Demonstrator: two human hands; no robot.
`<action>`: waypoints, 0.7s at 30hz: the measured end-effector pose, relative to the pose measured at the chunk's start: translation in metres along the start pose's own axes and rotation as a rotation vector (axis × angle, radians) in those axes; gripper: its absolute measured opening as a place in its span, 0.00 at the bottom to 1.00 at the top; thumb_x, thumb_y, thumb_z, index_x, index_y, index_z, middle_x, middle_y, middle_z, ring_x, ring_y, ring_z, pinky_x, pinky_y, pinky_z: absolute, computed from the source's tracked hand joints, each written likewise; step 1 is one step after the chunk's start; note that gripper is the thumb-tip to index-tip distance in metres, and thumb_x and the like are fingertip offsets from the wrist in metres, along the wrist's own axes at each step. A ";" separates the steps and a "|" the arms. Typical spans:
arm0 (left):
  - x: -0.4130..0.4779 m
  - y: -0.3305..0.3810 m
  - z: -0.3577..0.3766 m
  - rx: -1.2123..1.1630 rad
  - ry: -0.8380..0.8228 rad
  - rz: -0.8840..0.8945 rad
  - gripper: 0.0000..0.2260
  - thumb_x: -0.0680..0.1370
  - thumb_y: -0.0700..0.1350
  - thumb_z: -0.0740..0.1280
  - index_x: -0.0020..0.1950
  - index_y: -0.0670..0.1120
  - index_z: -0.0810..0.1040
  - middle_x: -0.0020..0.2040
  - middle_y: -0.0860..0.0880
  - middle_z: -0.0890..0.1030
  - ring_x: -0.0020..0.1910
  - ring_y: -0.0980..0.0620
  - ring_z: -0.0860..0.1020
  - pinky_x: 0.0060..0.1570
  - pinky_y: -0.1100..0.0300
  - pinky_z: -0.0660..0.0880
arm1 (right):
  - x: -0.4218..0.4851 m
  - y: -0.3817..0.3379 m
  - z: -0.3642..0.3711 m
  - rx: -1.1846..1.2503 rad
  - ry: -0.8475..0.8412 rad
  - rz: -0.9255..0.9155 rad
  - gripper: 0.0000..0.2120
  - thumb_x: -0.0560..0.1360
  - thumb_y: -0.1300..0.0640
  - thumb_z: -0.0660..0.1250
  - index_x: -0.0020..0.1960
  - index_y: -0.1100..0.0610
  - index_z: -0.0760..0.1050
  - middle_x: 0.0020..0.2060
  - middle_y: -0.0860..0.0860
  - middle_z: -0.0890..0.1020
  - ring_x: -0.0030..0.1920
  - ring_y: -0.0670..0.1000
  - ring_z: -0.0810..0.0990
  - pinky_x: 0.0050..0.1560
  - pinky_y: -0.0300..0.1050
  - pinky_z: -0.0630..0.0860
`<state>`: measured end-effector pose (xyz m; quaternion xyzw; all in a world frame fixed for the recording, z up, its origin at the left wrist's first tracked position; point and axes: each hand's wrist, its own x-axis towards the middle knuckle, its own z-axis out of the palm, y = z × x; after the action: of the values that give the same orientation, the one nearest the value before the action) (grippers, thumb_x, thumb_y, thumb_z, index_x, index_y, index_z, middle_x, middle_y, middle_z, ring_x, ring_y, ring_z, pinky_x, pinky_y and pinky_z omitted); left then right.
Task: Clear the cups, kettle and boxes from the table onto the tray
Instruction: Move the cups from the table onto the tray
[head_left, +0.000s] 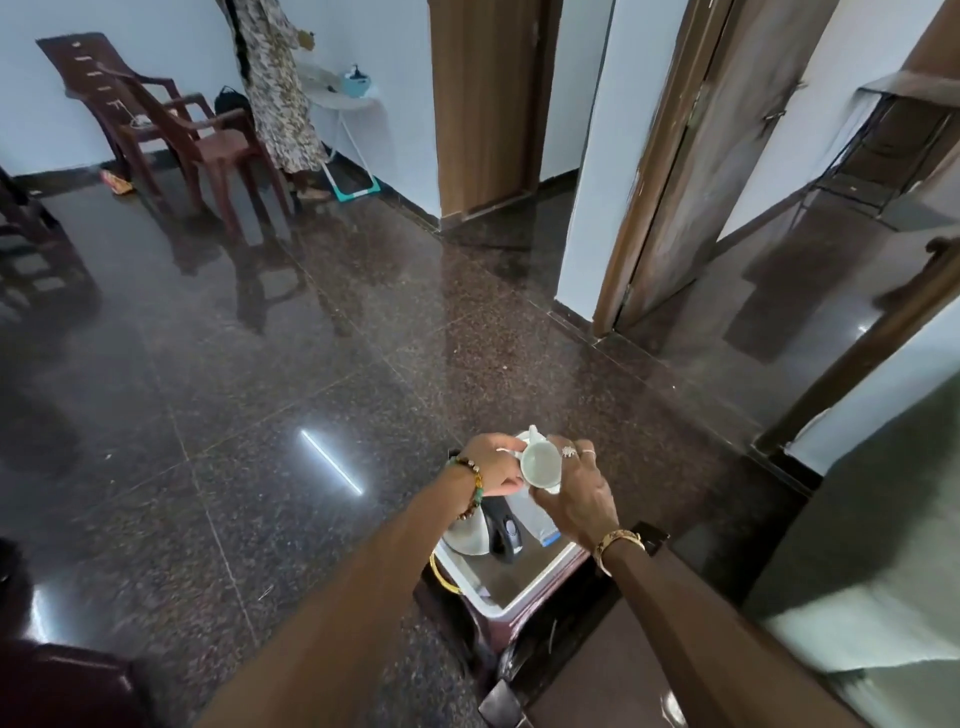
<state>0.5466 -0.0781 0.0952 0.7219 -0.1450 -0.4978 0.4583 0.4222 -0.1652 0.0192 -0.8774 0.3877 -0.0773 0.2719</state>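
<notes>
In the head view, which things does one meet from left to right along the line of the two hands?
beaded bracelet → left hand → white cup → right hand → gold wristband

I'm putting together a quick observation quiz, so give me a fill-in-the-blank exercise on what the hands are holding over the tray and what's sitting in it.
1. The left hand and right hand together hold a small ceramic cup whose colour is ____.
2. The shiny steel kettle stands in the white rectangular tray, and its handle is coloured ____.
3. The beaded bracelet is worn on the ____ wrist.

Missing words: white; black; left.
</notes>
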 end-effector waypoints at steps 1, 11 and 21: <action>0.013 0.003 -0.003 0.012 -0.015 -0.011 0.18 0.77 0.27 0.59 0.66 0.35 0.72 0.40 0.46 0.76 0.41 0.49 0.77 0.43 0.60 0.76 | 0.011 -0.002 -0.003 0.021 0.006 0.015 0.34 0.71 0.50 0.73 0.73 0.53 0.66 0.64 0.54 0.68 0.58 0.58 0.79 0.57 0.50 0.77; 0.179 0.004 -0.025 0.125 -0.140 -0.136 0.18 0.74 0.26 0.64 0.62 0.37 0.78 0.48 0.41 0.80 0.47 0.47 0.79 0.46 0.59 0.80 | 0.117 0.021 0.035 -0.023 -0.102 0.140 0.32 0.71 0.52 0.73 0.72 0.54 0.67 0.66 0.54 0.68 0.62 0.59 0.76 0.60 0.48 0.73; 0.290 -0.035 -0.052 0.371 -0.212 -0.216 0.16 0.76 0.31 0.64 0.63 0.40 0.77 0.58 0.39 0.81 0.47 0.49 0.79 0.42 0.61 0.80 | 0.187 0.053 0.117 -0.027 -0.249 0.208 0.34 0.70 0.55 0.75 0.73 0.54 0.67 0.68 0.55 0.69 0.65 0.59 0.75 0.62 0.53 0.74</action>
<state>0.7167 -0.2251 -0.0990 0.7486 -0.2031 -0.5820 0.2442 0.5575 -0.2805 -0.1217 -0.8390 0.4405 0.0659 0.3126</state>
